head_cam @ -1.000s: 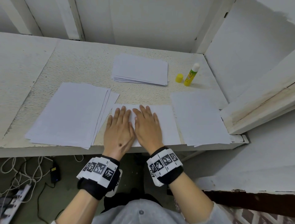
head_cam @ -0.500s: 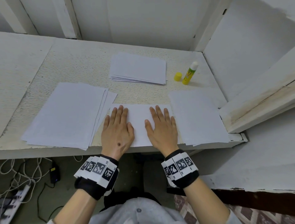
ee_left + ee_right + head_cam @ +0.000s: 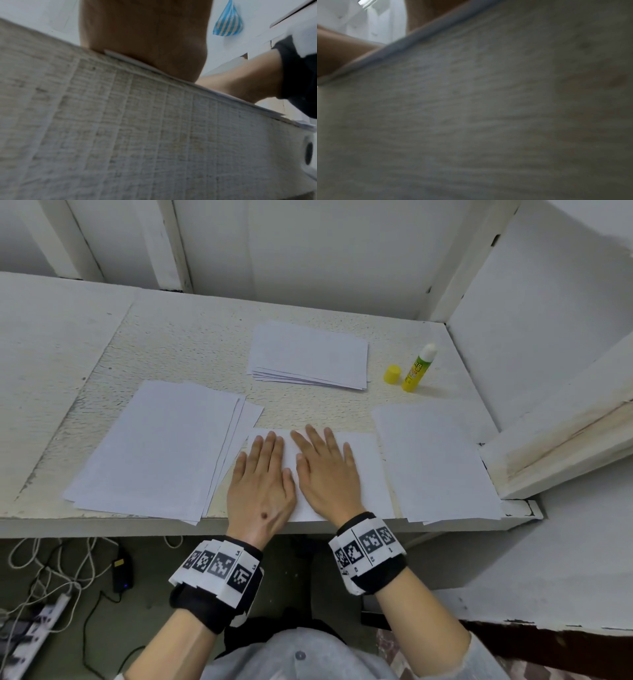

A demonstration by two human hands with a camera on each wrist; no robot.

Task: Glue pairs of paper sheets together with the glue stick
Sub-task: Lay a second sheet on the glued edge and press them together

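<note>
Fingers (image 3: pixel 270 443) flat on sheet (image 3: pixel 363 474).

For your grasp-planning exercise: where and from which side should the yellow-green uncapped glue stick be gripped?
Grip the yellow-green glue stick round its labelled barrel, coming from the front or right. It stands upright with its white glue tip exposed on top, and its yellow cap sits close on the left.

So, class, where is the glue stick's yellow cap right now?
In the head view, the yellow cap stands far right on the table, just left of the glue stick.
</note>
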